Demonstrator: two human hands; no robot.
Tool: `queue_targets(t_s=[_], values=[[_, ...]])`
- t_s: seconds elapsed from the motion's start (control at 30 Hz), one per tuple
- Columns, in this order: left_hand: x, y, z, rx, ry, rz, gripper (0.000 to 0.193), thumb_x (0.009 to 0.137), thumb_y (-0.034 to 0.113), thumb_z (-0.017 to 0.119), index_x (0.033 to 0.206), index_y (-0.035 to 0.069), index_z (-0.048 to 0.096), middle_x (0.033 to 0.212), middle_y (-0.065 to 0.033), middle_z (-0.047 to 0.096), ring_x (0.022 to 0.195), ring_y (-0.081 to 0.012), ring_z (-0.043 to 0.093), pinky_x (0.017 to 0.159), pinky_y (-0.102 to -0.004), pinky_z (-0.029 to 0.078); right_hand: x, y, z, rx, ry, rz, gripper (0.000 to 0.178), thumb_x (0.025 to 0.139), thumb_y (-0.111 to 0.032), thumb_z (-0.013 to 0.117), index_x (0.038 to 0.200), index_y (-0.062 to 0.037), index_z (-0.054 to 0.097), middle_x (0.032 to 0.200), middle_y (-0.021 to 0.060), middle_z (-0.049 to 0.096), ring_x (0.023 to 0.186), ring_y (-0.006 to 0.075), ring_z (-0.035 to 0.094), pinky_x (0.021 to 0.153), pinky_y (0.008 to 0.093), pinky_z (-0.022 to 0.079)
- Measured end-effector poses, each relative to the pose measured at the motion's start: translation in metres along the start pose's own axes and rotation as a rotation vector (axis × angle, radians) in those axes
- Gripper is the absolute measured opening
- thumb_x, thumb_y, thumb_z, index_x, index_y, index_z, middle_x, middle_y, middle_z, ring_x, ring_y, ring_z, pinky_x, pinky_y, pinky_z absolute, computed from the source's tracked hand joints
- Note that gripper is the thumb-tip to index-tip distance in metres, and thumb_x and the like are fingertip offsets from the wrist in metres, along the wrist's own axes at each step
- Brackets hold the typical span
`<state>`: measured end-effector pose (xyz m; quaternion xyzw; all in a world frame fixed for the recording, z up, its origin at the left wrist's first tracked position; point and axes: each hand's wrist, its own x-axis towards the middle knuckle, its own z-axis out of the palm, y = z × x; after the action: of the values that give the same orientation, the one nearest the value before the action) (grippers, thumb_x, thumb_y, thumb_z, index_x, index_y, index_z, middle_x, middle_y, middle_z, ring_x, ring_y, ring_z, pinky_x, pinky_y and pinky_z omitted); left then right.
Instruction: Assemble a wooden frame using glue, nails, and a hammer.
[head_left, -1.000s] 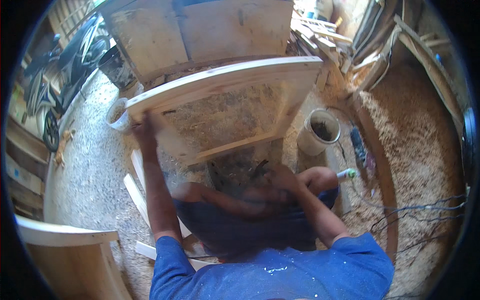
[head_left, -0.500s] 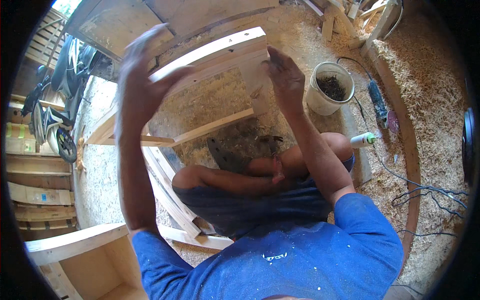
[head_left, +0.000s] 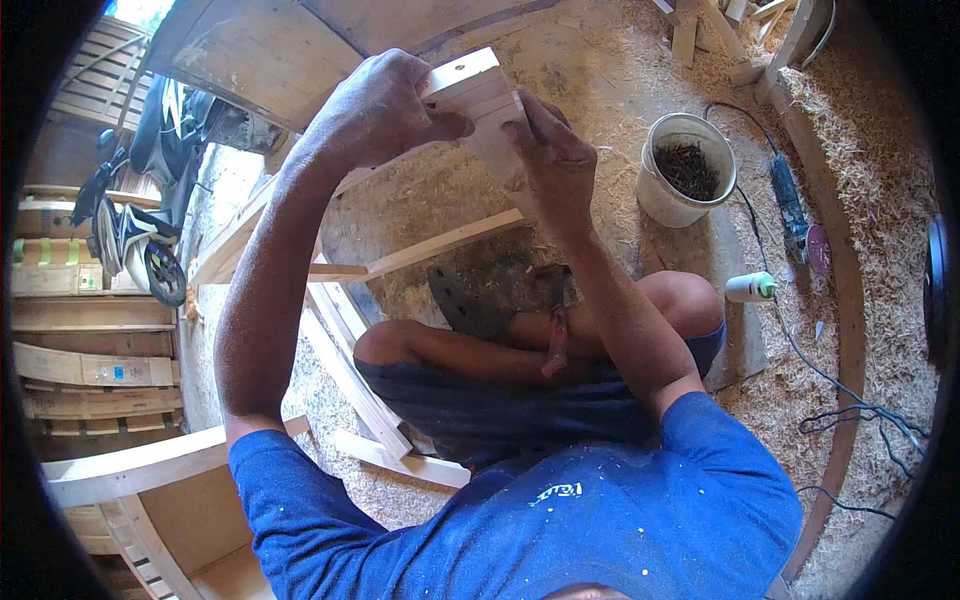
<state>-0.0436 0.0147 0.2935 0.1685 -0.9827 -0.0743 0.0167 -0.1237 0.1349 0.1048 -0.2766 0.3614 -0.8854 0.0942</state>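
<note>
A pale wooden frame (head_left: 445,243) stands in front of me, its thick top rail (head_left: 467,85) showing a dark hole near the end. My left hand (head_left: 385,112) is closed over this rail, fingers across the top and thumb on the near face. At the rail's right end, my right hand (head_left: 553,160) grips the upright end board (head_left: 495,145) from its outer edge; some of its fingers are hidden. Between my crossed legs lies a tool with a reddish handle (head_left: 557,340), which looks like a hammer.
To the right stand a white bucket (head_left: 672,212) of dark nails or screws, an angle grinder (head_left: 788,205) with its cord, and a white bottle (head_left: 745,288). Wood strips (head_left: 350,370) lie left of my legs. A wooden box-like piece (head_left: 140,465) is at lower left, a motorbike (head_left: 140,235) beyond.
My left hand has moved right along the top rail and closed on it, from open and blurred above it. My right hand stays at the end board. The view has shifted slightly.
</note>
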Motion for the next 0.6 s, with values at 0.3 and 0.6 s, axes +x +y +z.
queue_targets(t_s=[0.3,0.6], values=[[0.017,-0.004,0.002,0.054,0.053,0.109,0.038,0.078,0.031,0.087,0.097,0.0,0.076,0.079,-0.0106,0.073,0.07,-0.0192,0.07,0.07,-0.0364,0.055,0.007,0.004,-0.004,-0.259,-0.021,-0.122,0.044,0.091,0.004,0.069,0.134,-0.0029,0.064,0.13,0.0145,0.064,0.12,0.0226,0.062,0.104,0.0326,0.049],[0.005,-0.003,0.005,0.023,0.062,0.085,0.061,0.074,0.019,0.088,0.127,0.002,0.065,0.102,-0.0159,0.075,0.088,-0.0229,0.074,0.084,-0.0393,0.058,0.055,-0.041,-0.095,-0.788,-0.452,-0.171,0.047,0.099,-0.02,0.065,0.145,-0.0144,0.056,0.131,0.0135,0.066,0.11,0.0217,0.068,0.095,0.0357,0.056]])
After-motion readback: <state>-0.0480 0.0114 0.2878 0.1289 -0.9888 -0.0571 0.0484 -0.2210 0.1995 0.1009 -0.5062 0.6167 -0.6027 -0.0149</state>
